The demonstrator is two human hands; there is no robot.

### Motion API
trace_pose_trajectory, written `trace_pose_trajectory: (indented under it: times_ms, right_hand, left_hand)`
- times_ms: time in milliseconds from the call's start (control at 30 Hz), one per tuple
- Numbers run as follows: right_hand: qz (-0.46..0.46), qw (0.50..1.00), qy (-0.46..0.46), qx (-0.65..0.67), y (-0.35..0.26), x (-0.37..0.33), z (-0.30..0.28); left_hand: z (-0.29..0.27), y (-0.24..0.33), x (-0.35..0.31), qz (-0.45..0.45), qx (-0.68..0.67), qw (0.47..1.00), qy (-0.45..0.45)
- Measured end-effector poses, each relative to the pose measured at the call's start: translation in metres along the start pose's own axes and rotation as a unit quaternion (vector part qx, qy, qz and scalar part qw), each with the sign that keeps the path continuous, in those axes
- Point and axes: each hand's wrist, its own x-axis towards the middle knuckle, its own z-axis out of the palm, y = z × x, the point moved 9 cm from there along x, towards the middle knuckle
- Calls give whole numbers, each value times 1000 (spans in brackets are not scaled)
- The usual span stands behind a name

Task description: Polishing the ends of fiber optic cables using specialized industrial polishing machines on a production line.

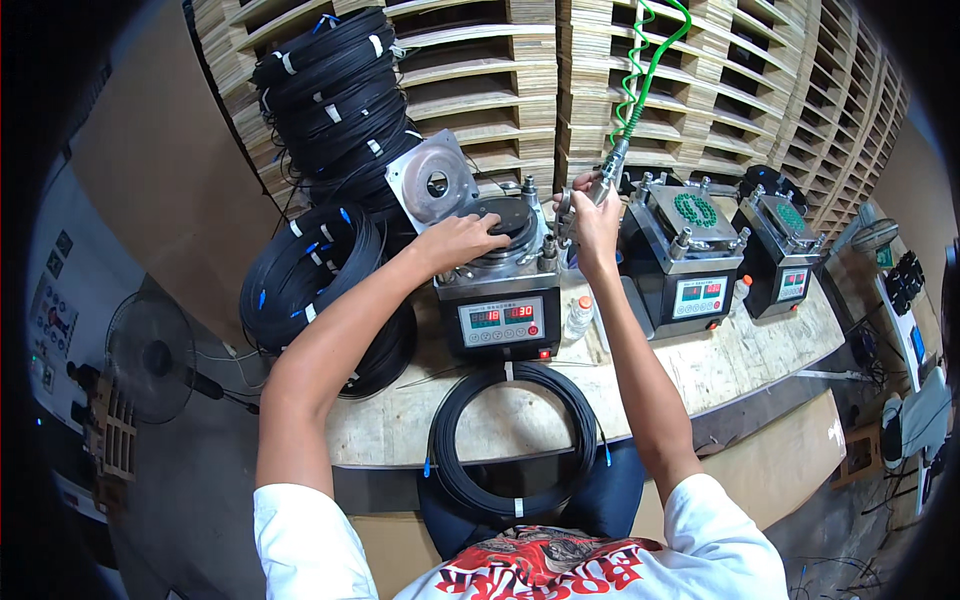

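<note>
My left hand [462,240] rests flat on the black round plate [508,215] inside an open heating machine [500,300], whose metal lid [433,182] is tipped up behind. My right hand [594,222] grips a metal air nozzle [606,178] on a green coiled hose [645,70], pointed down at the machine's right rim. A black cable coil [515,440] with white ties lies on the wooden table [690,375] in front of me, partly over my lap.
Two more closed machines [685,255] [780,255] stand to the right, with small bottles [579,318] between. Stacks of black cable coils [335,110] sit at the left. Wooden pallets [750,90] fill the back. A fan [150,355] stands on the floor at left.
</note>
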Motion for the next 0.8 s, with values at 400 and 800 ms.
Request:
trace_pose_trajectory:
  times_ms: [400,800]
  right_hand:
    - [-82,990,-30,-107,26,32,32]
    - [0,999,33,29,51,-38,69]
  left_hand:
    - [-31,-30,-24,-205,-154,923,286]
    - [-37,-36,-50,-257,-154,863,406]
